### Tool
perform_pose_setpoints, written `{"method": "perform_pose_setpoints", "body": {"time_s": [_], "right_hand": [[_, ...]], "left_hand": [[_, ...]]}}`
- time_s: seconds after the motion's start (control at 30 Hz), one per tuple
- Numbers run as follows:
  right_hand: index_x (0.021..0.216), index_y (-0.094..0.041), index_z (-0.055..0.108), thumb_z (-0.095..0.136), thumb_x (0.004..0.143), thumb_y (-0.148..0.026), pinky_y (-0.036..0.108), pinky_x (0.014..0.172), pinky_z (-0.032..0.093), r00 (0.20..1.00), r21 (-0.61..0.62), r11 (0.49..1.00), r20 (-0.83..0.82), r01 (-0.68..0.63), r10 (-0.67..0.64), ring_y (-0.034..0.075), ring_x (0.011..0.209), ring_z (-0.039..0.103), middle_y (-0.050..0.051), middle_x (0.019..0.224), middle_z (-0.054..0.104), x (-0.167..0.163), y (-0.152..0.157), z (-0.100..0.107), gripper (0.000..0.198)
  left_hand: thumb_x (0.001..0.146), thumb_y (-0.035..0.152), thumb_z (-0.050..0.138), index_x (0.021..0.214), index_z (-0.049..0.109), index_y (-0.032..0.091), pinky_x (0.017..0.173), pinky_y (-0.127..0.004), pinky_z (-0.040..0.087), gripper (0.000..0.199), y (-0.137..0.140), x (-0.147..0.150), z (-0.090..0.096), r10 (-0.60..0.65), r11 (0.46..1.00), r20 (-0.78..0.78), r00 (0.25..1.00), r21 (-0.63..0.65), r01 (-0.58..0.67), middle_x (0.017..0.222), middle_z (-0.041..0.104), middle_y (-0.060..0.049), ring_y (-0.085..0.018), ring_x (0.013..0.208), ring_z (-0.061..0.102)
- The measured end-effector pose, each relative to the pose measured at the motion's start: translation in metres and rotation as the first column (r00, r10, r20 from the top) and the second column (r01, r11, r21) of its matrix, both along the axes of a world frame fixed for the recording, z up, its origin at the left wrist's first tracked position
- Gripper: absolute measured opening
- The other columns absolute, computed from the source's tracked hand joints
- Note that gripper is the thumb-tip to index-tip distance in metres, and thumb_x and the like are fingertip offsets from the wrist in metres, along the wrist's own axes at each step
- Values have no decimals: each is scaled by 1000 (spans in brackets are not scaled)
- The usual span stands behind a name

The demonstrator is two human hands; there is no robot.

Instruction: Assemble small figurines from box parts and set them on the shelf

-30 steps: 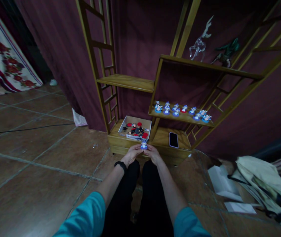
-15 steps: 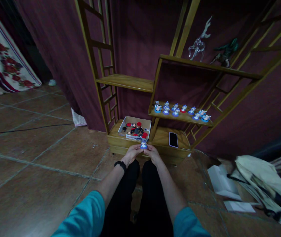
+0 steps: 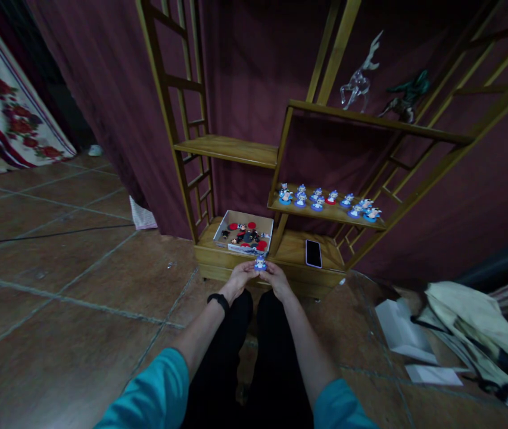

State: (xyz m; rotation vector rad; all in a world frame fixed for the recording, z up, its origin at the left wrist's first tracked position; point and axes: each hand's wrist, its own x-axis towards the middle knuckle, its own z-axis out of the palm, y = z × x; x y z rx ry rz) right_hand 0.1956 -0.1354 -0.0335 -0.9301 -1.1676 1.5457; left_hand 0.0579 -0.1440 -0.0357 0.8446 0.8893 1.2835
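Between both hands I hold a small blue-and-white figurine [image 3: 260, 263] upright, in front of the lower shelf's edge. My left hand [image 3: 240, 277] pinches its base from the left, a dark band around that wrist. From the other side my right hand [image 3: 277, 277] grips the same base. Just beyond my hands, a shallow cardboard box [image 3: 222, 236] contains several dark and red figurine parts and round red discs. Similar figurines [image 3: 318, 204] stand in two rows on the raised shelf to the right; one has a red base.
The wooden display rack [image 3: 231, 149] stands against a maroon curtain. A phone [image 3: 313, 253] lies on its low deck. Higher up are a clear horse figure [image 3: 357, 83] and a dark statue [image 3: 408, 98]. White boxes [image 3: 403, 330] and a pale cloth bag [image 3: 468, 310] lie on the floor at right.
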Motion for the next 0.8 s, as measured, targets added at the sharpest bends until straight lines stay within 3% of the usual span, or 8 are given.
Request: {"method": "perform_pose_setpoints", "body": {"time_s": [0.8], "right_hand": [[104,-25,60,70,57,-25,33,77,48,998,48,999,-58,12,-10,19,85,61,0,95,68,-2,2,-7,47]], "left_hand": [[50,9,76,95,65,12,78,-31,46,46,-4,6,3,70,996,-3,998,52,-70,81,70,-6,-16,73,63]]}}
